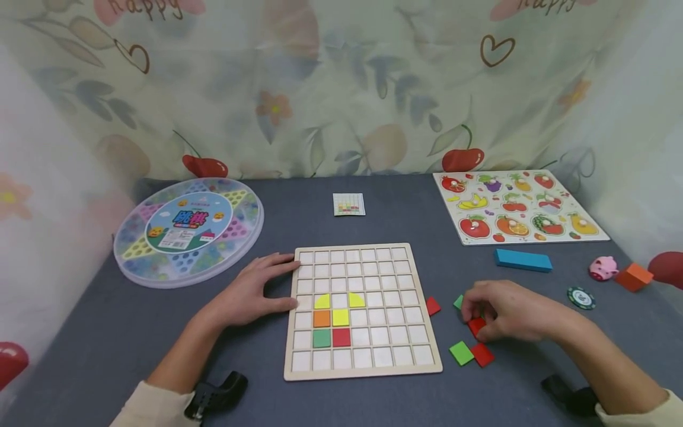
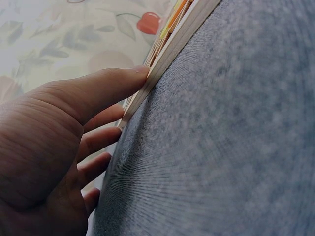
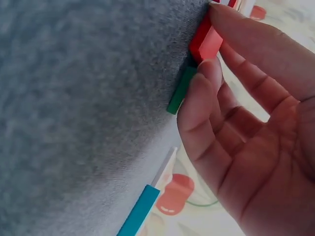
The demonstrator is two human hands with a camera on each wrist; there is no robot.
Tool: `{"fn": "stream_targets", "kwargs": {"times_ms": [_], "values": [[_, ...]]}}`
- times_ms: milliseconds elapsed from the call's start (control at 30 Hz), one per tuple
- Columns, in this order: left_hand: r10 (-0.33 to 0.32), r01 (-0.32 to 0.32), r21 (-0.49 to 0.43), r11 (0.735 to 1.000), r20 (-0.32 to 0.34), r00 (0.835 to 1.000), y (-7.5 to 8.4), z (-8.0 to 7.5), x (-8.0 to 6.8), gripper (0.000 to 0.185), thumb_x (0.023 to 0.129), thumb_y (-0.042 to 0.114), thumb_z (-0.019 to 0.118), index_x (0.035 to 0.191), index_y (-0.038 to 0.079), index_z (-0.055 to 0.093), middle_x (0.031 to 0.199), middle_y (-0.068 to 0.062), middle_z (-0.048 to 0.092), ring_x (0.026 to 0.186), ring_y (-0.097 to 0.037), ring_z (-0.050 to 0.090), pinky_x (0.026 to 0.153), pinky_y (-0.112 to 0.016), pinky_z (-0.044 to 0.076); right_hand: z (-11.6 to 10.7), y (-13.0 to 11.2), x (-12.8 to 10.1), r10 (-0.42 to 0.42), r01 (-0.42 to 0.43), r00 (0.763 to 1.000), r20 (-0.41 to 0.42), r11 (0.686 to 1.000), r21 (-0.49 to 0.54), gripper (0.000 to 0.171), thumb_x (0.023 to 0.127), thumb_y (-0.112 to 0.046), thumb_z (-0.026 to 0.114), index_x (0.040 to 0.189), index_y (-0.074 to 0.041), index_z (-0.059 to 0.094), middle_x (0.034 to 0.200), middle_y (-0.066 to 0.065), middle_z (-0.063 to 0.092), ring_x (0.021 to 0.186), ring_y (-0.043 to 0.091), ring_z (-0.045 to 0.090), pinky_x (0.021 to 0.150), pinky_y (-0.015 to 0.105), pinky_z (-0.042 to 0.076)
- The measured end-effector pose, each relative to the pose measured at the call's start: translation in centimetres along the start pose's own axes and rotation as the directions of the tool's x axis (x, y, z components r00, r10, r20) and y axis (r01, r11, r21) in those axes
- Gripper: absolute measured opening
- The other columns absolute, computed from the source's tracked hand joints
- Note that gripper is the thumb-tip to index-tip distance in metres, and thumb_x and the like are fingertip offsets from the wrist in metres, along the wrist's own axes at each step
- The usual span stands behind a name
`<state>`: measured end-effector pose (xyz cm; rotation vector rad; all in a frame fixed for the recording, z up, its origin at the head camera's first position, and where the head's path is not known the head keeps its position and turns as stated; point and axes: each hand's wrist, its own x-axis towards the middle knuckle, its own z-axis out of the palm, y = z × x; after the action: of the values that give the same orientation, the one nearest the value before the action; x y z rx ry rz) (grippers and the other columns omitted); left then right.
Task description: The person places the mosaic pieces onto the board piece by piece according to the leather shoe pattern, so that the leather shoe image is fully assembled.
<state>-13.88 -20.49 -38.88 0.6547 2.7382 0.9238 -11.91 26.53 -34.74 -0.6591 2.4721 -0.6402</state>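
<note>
A wooden grid board (image 1: 373, 354) lies on the table with colored pieces in its cells: yellow quarter-rounds (image 1: 357, 300), a yellow square (image 1: 340, 318), an orange square (image 1: 322, 319), a green square (image 1: 322, 338) and a red square (image 1: 341, 337). Thumb and fingertips of my left hand (image 1: 255, 289) rest against the board's left edge, spread apart. To the right of the board, my right hand (image 1: 507, 309) pinches a red tile (image 3: 206, 42) between thumb and finger. Just by its fingertips lies a green tile (image 3: 181, 91), partly hidden in the head view.
Loose by the right hand are a light green tile (image 1: 461, 353) and red tiles (image 1: 482, 355). A small pattern card (image 1: 349, 204) lies behind the board. Farther out are a round Chinese checkers box (image 1: 245, 237), fruit puzzle (image 1: 525, 207), blue block (image 1: 523, 260), pig figure (image 1: 604, 268) and chip (image 1: 581, 298).
</note>
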Motion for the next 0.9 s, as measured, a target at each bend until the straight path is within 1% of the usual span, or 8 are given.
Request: {"fn": "stream_targets", "kwargs": {"times_ms": [100,167,300,467,667,900], "values": [[-0.002,0.002,0.003,1.0,0.0,1.0,-0.1,0.0,0.1,0.074,0.091,0.045,0.077,0.154,0.016,0.051,0.164,-0.013,0.039,0.151,-0.044,0.029,0.116,-0.071,0.028,-0.2,-0.1,0.1,0.018,-0.018,1.0,0.007,1.0,0.0,0.024,0.081,-0.021,0.087,0.094,-0.021,0.067,0.086,-0.006,0.057,0.074,0.01,0.054,0.062,0.025,0.047],[-0.005,0.005,0.003,1.0,0.002,1.0,-0.1,0.1,0.1,0.073,0.091,0.045,0.077,0.154,0.017,0.051,0.164,-0.013,0.039,0.151,-0.044,0.029,0.115,-0.07,0.028,-0.5,-0.2,0.3,0.018,-0.019,1.0,0.021,1.0,0.025,0.022,0.082,-0.022,0.087,0.092,-0.02,0.067,0.082,-0.006,0.058,0.073,0.011,0.055,0.061,0.025,0.046],[-0.009,0.009,0.004,1.0,0.004,1.0,-0.2,0.1,0.1,0.074,0.092,0.046,0.077,0.154,0.017,0.051,0.164,-0.013,0.038,0.151,-0.044,0.028,0.115,-0.071,0.028,-1.4,-0.6,0.5,-0.01,0.007,0.999,0.034,0.995,0.097,0.018,0.085,-0.025,0.085,0.09,-0.018,0.069,0.075,-0.005,0.061,0.067,0.011,0.057,0.06,0.025,0.047],[-0.007,0.007,0.004,1.0,0.001,1.0,-0.1,0.0,0.1,0.073,0.091,0.046,0.077,0.154,0.017,0.052,0.165,-0.013,0.038,0.151,-0.044,0.029,0.116,-0.07,0.027,-2.0,-1.9,1.2,-0.054,0.051,0.998,0.018,0.986,0.161,0.015,0.089,-0.025,0.082,0.091,-0.017,0.07,0.072,-0.002,0.064,0.061,0.014,0.059,0.057,0.028,0.051],[-0.009,0.009,0.004,1.0,0.0,1.0,0.0,-0.1,0.0,0.073,0.092,0.045,0.077,0.154,0.017,0.051,0.164,-0.013,0.038,0.151,-0.044,0.029,0.116,-0.07,0.027,-1.5,-4.3,3.1,-0.079,0.072,0.997,0.025,0.975,0.211,0.011,0.092,-0.022,0.079,0.094,-0.015,0.071,0.075,0.002,0.067,0.062,0.018,0.063,0.061,0.035,0.057],[-0.009,0.009,-0.004,1.0,0.002,1.0,0.0,0.0,0.0,0.073,0.091,0.044,0.077,0.154,0.016,0.051,0.165,-0.013,0.038,0.152,-0.044,0.028,0.116,-0.07,0.027,-0.1,-7.4,5.8,-0.151,0.127,0.986,0.073,0.958,0.258,0.007,0.092,-0.015,0.077,0.095,-0.012,0.072,0.079,0.001,0.068,0.068,0.019,0.064,0.063,0.035,0.059]]}}
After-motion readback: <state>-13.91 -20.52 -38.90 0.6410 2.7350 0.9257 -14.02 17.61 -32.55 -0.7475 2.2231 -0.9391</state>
